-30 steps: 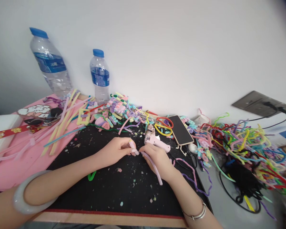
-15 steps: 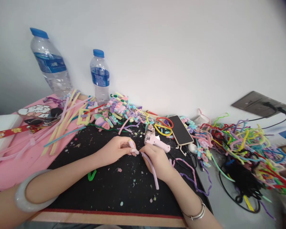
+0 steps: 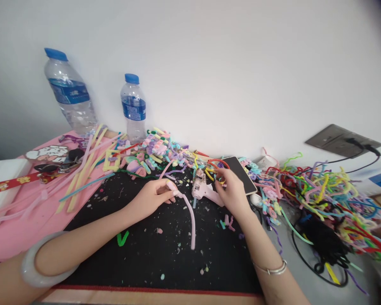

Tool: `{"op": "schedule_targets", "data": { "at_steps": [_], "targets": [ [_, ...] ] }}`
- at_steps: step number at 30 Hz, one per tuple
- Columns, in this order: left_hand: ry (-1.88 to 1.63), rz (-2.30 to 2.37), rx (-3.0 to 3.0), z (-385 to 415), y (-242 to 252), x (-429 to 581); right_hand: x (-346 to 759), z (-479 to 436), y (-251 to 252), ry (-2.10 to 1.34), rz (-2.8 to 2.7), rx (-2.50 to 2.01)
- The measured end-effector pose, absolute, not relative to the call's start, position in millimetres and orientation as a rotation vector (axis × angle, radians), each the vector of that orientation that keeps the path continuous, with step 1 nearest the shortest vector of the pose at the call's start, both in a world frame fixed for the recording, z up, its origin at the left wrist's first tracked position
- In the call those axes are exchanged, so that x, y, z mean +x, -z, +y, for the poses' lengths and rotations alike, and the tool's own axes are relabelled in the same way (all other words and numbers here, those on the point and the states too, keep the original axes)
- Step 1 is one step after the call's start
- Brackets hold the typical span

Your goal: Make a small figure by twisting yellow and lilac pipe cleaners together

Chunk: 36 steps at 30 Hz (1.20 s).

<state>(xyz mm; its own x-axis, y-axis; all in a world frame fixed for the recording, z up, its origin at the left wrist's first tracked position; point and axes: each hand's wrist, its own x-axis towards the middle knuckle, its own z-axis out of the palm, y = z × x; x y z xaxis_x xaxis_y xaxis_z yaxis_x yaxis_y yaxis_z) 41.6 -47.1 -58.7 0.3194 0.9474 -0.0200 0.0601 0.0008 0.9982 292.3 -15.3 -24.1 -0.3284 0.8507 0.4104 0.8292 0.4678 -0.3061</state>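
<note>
My left hand (image 3: 155,195) pinches a pale pink fuzzy stem (image 3: 192,220) near its twisted upper end; the long tail hangs down over the black mat (image 3: 139,258). My right hand (image 3: 231,190) is at the red and yellow looped handles (image 3: 220,163), above the grip of a pink glue gun (image 3: 206,191). Its thumb and index finger are apart, partly covering the yellow loop. A firm hold on the handles is not visible. A black-screened phone (image 3: 241,176) lies just behind this hand.
Two water bottles (image 3: 133,110) stand by the wall. Small fuzzy pieces (image 3: 158,148) are heaped behind the mat, with tangled colored stems (image 3: 324,186) at right. Long stems lie on a pink sheet (image 3: 19,237) at left. A green bent piece (image 3: 122,238) rests on the mat.
My right hand has left the pink stem and moved up and right to the looped handles. My left hand still holds the stem, its tail now hanging free. The view has shifted slightly.
</note>
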Motion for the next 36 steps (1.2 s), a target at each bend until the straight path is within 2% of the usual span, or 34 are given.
{"op": "schedule_targets", "data": {
  "at_steps": [4,8,17,22,27,36],
  "targets": [
    [-0.962,1.065,1.405,-47,55,42,311,24,30,0.177,-2.317,-1.621],
    [-0.974,1.089,1.408,-47,51,42,310,47,39,0.205,-2.444,-1.692],
    [-1.036,1.042,0.984,-45,54,41,315,36,23,0.353,-2.279,-1.829],
    [-1.097,0.951,0.841,-45,53,41,317,14,18,0.278,-2.087,-1.996],
    [-1.103,0.941,0.761,-45,52,41,320,5,16,0.035,-2.05,-2.058],
    [-1.092,0.901,0.763,-44,50,40,313,4,14,0.246,-1.939,-2.003]
  ]
}}
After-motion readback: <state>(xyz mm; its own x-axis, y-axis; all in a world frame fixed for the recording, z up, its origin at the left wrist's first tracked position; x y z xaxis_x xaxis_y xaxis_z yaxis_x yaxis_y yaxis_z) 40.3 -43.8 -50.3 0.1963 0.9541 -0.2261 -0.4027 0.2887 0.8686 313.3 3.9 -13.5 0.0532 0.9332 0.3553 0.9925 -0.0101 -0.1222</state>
